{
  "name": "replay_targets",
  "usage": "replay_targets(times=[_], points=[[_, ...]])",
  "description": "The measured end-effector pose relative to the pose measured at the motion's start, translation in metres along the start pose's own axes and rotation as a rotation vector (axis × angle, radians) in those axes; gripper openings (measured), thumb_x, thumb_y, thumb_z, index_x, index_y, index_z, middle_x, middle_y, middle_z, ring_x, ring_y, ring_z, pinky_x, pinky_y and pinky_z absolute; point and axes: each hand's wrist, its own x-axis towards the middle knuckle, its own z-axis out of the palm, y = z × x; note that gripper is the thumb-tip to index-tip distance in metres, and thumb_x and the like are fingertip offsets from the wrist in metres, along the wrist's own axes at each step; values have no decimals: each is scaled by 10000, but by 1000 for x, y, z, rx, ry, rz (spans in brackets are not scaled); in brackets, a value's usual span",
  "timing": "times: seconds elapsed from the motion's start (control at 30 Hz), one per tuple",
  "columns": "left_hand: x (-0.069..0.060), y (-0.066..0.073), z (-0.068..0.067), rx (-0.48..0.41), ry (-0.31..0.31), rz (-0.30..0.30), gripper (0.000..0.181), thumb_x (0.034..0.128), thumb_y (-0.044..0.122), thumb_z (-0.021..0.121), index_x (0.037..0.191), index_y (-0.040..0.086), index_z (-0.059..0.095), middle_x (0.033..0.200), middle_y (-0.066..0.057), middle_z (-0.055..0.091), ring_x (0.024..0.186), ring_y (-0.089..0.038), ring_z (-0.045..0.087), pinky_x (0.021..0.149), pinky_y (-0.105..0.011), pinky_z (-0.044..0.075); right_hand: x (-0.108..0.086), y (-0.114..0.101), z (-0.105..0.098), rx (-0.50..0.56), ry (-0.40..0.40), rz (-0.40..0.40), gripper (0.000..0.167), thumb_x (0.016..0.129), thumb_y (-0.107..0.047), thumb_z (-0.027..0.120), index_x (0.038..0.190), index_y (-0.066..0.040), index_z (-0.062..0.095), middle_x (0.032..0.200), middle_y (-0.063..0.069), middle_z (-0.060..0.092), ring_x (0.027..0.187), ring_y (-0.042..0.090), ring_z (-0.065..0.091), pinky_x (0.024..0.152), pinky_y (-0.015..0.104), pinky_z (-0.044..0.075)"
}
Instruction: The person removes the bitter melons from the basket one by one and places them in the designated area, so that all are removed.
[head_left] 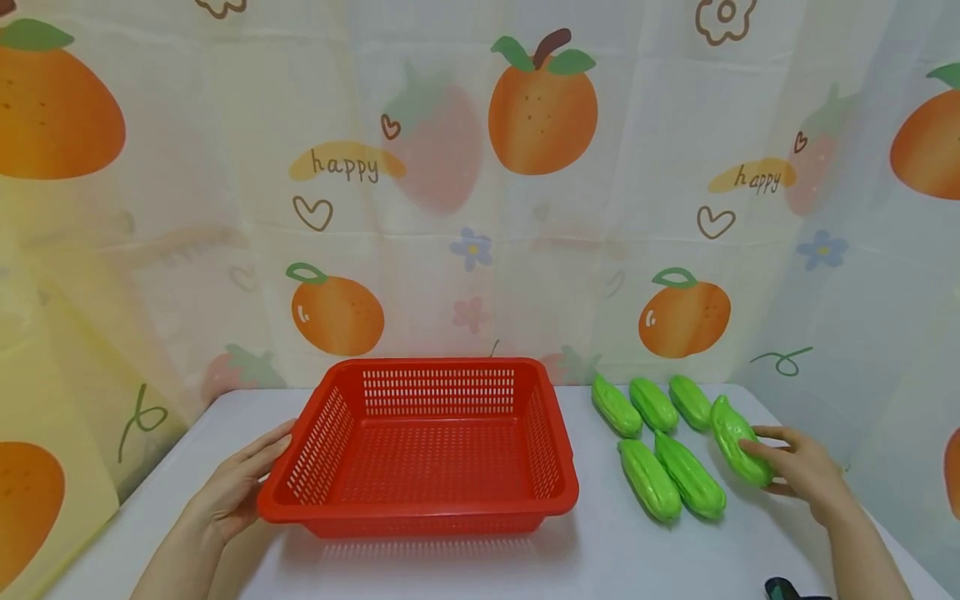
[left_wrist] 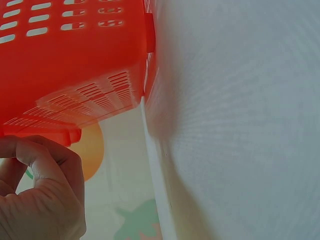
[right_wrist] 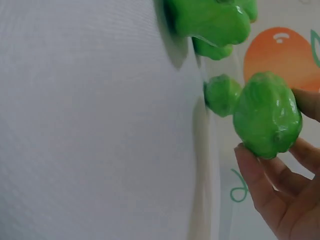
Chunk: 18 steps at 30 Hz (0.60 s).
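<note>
A red plastic basket (head_left: 420, 507) with slotted walls stands on the white table, its floor bare. At its left side my left hand (head_left: 238, 483) grips the rim; in the left wrist view the fingers of that hand (left_wrist: 47, 190) curl at the edge of the basket (left_wrist: 75, 70). On the right, my right hand (head_left: 806, 475) pinches a glossy light-green bitter melon (head_left: 738, 446) between thumb and fingers. Seen from the right wrist, this melon (right_wrist: 267, 115) is end-on and appears raised off the table. Several similar melons (head_left: 651, 483) lie in two rows just left of it.
A dark object (head_left: 783, 588) pokes in at the bottom right edge, mostly cut off. Behind the white table (head_left: 600, 558) hangs a fruit-printed curtain (head_left: 540, 275), which also runs along the left and right sides.
</note>
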Motion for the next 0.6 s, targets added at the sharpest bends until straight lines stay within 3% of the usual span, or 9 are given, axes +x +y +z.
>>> replay_targets(times=[0.33, 0.43, 0.47, 0.6], points=[[1, -1, 0, 10, 5, 9, 293, 1042, 327, 488, 982, 561, 655, 983, 216, 697, 886, -33, 658, 755, -283, 587, -5, 3, -3, -36, -111, 15, 768, 967, -450, 591, 1444, 106, 359, 1556, 408, -1, 1001, 237, 644, 792, 333, 594], [1, -1, 0, 8, 7, 3, 298, 1043, 326, 488, 977, 561, 659, 979, 218, 698, 885, -33, 659, 754, -283, 587, -6, 5, -3, -57, -125, 15, 748, 960, -452, 600, 1431, 91, 393, 1539, 395, 159, 992, 222, 628, 779, 320, 585], [1, -1, 0, 8, 10, 1, 301, 1043, 324, 488, 974, 560, 662, 977, 218, 700, 883, -33, 660, 753, -283, 586, -6, 6, -3, -60, -129, 20, 744, 958, -450, 602, 1430, 87, 396, 1483, 386, 280, 991, 223, 619, 774, 314, 579], [1, -1, 0, -5, -2, 0, 312, 1043, 314, 489, 970, 553, 674, 971, 217, 705, 880, -28, 661, 751, -278, 585, -5, 10, -1, -55, -157, 38, 743, 961, -439, 595, 1427, 97, 378, 1342, 353, 454, 1007, 249, 603, 772, 317, 564]])
